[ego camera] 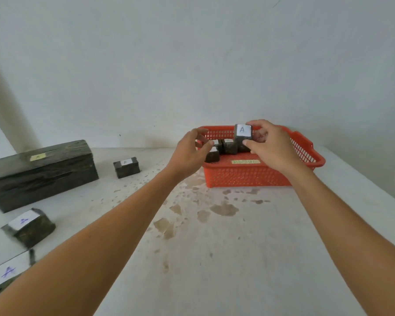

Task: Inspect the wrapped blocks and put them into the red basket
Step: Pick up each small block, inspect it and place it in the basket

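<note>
1. My right hand [271,147] grips a small dark wrapped block with a white paper label marked "A" [243,133], thumb under its lower edge and fingers curled round its far side, the label facing me
2. That block is in the air above the middle of the red plastic mesh basket [249,176], level with the basket's far rim
3. My left hand [192,151] hovers over the basket's left end, fingers loosely curved with thumb and fingertips apart, holding nothing
4. Inside the basket, just below my hands, lie more dark wrapped blocks: one near the middle [228,147] and one with a white label at the left [212,153]; how many there are in all I cannot tell
5. A yellow-green strip label [245,161] sits on the basket's near rim; its writing is too blurred to read
6. The basket stands on a white table with brown patches of worn paint [214,247], close to the pale wall [192,65]
7. Left of the basket, well apart from it, a small dark wrapped block with a white label [126,167] rests on the table
8. Further left lies a long dark wrapped block with a yellow label on top [41,172]
9. Nearer me on the left sits a dark block with an "A" label [29,225], and another labelled "A" [7,272] shows at the lower left edge beside my forearm
</note>
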